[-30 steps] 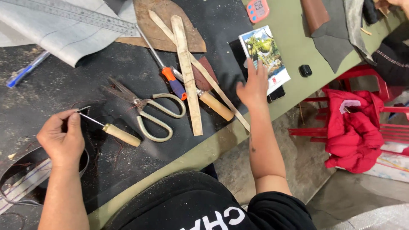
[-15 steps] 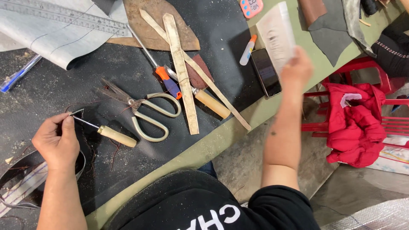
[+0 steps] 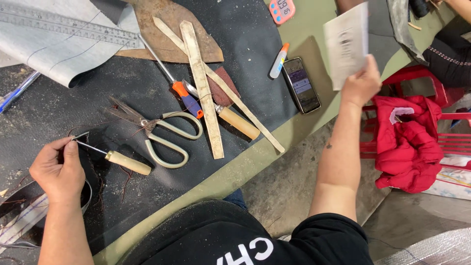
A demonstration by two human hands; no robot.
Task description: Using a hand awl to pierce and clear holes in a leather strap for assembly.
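Two bare hands work over a cluttered bench, listed here from the biggest thing down:

- the dark, dusty work mat (image 3: 147,93) covers most of the olive-green table (image 3: 255,162) and carries nearly all the tools.
- a red padded jacket (image 3: 407,142) is heaped on a red plastic stool (image 3: 441,142) to the right of the table, well apart from the tools.
- a grey sheet with a clear plastic ruler (image 3: 64,27) on it lies at the mat's far left corner.
- a brown leather offcut (image 3: 171,29) sits under two pale crossed strips (image 3: 203,93).
- the white printed card (image 3: 347,45) is lifted clear of the table, pinched at its lower edge by the right hand (image 3: 362,86), whose fingers are closed on it.
- the left hand (image 3: 58,169) is curled shut, its thumb and fingertips pinching the metal tip of a wooden-handled awl (image 3: 115,158); the awl's handle rests on the mat, pointing right.
- pale-handled scissors (image 3: 162,137) lie just beside the awl, blades pointing left.
- a black smartphone (image 3: 301,84) lies at the mat's right edge, below the raised card.
- an orange-and-blue-handled screwdriver (image 3: 179,88) lies next to a wooden-handled tool (image 3: 235,121).
- a small white glue tube with an orange cap (image 3: 278,61) is just left of the phone.
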